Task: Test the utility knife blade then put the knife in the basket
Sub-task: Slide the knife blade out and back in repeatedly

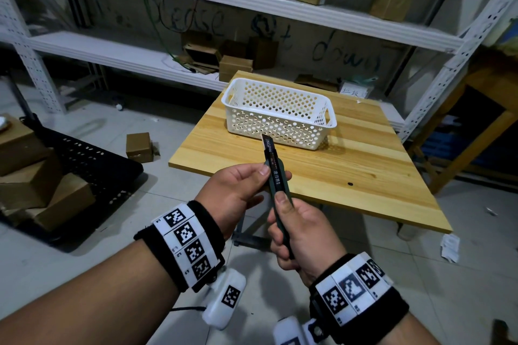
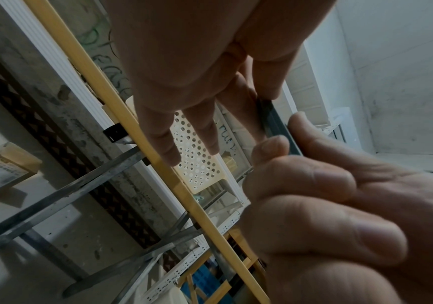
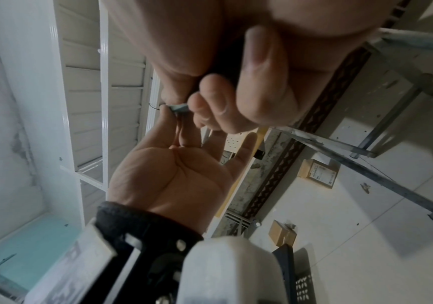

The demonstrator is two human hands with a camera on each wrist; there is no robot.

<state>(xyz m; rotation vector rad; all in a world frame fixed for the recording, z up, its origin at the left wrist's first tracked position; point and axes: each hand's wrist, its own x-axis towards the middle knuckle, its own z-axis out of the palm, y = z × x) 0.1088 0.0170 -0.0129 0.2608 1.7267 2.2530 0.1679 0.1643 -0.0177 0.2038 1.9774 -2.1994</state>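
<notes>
Utility knife point(image 1: 276, 173): dark green body, held in the air over the near edge of the desk point(image 1: 364, 165), tip pointing toward the basket point(image 1: 280, 112). A short stretch of blade shows at the tip, which reaches as far as the basket's near wall but does not visibly touch it.

Right hand point(image 1: 302, 235): fingers curled round the rear of the handle, thumb laid along the top of the body.

Left hand point(image 1: 238, 190): thumb and forefinger pinch the forward part of the body; the remaining fingers lie extended, as the left wrist view shows.

Basket: white, perforated, upright on the far-middle part of the desk, open top unobstructed, handle cut-outs at both ends.

Desk: pale wood; bare surface lies between the basket and the near edge, and to the basket's right.

Surroundings: white metal shelving point(image 1: 280, 5) with cardboard boxes behind the desk; a small box point(image 1: 138, 146) on the tiled floor to the left, apart from the desk edge.
</notes>
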